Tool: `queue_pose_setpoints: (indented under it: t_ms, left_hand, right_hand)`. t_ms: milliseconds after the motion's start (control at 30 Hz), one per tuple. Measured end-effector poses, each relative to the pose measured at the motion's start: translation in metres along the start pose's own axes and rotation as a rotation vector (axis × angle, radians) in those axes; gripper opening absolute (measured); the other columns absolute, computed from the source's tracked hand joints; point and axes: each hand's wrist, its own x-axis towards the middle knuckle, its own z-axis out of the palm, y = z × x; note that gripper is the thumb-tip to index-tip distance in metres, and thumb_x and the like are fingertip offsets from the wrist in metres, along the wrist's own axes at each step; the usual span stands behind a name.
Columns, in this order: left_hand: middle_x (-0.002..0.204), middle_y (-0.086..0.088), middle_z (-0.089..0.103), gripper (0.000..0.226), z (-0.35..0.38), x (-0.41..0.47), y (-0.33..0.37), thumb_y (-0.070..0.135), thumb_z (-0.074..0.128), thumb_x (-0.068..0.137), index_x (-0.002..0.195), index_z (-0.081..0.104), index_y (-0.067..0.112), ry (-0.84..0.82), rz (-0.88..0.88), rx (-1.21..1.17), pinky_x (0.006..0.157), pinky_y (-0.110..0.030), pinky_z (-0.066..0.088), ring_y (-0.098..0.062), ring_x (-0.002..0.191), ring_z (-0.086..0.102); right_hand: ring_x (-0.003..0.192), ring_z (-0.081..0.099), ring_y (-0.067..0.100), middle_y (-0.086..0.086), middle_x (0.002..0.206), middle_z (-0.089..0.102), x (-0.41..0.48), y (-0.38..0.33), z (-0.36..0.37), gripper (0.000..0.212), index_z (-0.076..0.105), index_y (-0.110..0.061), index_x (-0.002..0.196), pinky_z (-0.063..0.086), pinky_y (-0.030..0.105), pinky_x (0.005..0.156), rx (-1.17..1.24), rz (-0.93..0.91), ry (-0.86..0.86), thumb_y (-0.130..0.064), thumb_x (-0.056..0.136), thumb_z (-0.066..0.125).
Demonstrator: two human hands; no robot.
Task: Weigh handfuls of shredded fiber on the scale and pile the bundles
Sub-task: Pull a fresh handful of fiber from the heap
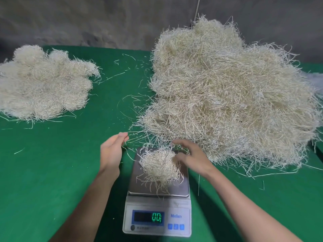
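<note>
A small digital scale [158, 206] stands at the front centre of the green table, its display reading 0.0. A handful of pale shredded fiber [160, 167] lies on its steel pan. My right hand [190, 155] rests at the handful's right edge, fingers curled into the strands. My left hand [112, 151] hovers to the left of the scale and pinches a few thin strands between its fingertips. A large loose heap of fiber [227, 95] fills the right side of the table. A lower pile of bundles [42, 84] lies at the far left.
The green cloth table [52, 172] carries stray single strands between the two piles. A grey wall runs behind the table. Something white shows past the big heap at the right edge.
</note>
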Motion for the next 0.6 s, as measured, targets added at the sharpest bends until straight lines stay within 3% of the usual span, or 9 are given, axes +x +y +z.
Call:
queue_pose_setpoints:
  t_ms: [133,233,300,433,533,600]
  left_hand:
    - [0.1,0.01,0.066,0.018,-0.001,0.003,0.009,0.011,0.053,0.094,0.099,0.067,0.021,0.055,0.163,0.029,0.074,0.0,0.036,0.007,0.092,0.057]
    - [0.095,0.017,0.066,0.023,0.001,0.002,0.018,0.01,0.055,0.092,0.086,0.067,0.028,0.032,0.249,0.043,0.075,0.0,0.039,0.013,0.089,0.058]
    - [0.093,0.019,0.067,0.024,0.004,0.0,0.022,0.011,0.058,0.091,0.081,0.067,0.031,0.002,0.263,0.06,0.073,0.0,0.039,0.013,0.088,0.059]
    - [0.094,0.017,0.068,0.018,0.009,-0.003,0.023,0.012,0.061,0.09,0.082,0.068,0.027,-0.016,0.257,0.078,0.076,-0.007,0.038,0.005,0.092,0.06]
    - [0.091,0.018,0.068,0.017,0.011,-0.004,0.024,0.012,0.062,0.089,0.082,0.069,0.026,-0.015,0.259,0.08,0.076,-0.007,0.039,0.004,0.091,0.061]
    - [0.091,0.018,0.069,0.017,0.011,-0.004,0.025,0.012,0.062,0.088,0.082,0.069,0.026,-0.02,0.26,0.093,0.074,-0.007,0.039,0.004,0.091,0.061]
  right_hand:
    - [0.121,0.048,0.012,-0.005,0.129,0.056,0.0,-0.009,-0.005,0.034,0.056,-0.043,0.096,0.034,0.039,0.109,0.134,-0.107,0.171,-0.009,0.091,0.051]
    - [0.099,0.061,0.011,-0.01,0.117,0.062,0.001,-0.013,-0.005,0.031,0.06,-0.039,0.091,0.043,0.022,0.098,0.221,-0.138,0.236,-0.012,0.096,0.046]
    - [0.103,0.058,0.004,-0.014,0.112,0.062,0.002,-0.013,-0.005,0.032,0.06,-0.039,0.09,0.041,0.025,0.102,0.229,-0.159,0.24,-0.012,0.098,0.044]
    - [0.114,0.054,0.006,-0.021,0.104,0.061,0.002,-0.014,-0.006,0.034,0.06,-0.039,0.089,0.038,0.031,0.104,0.234,-0.178,0.254,-0.011,0.098,0.044]
    - [0.097,0.056,-0.011,-0.014,0.11,0.063,0.001,-0.015,-0.007,0.034,0.06,-0.039,0.089,0.04,0.022,0.099,0.239,-0.179,0.256,-0.011,0.098,0.044]
    - [0.09,0.06,-0.004,-0.011,0.11,0.064,0.0,-0.016,-0.008,0.032,0.06,-0.038,0.09,0.042,0.012,0.092,0.245,-0.182,0.252,-0.011,0.098,0.044]
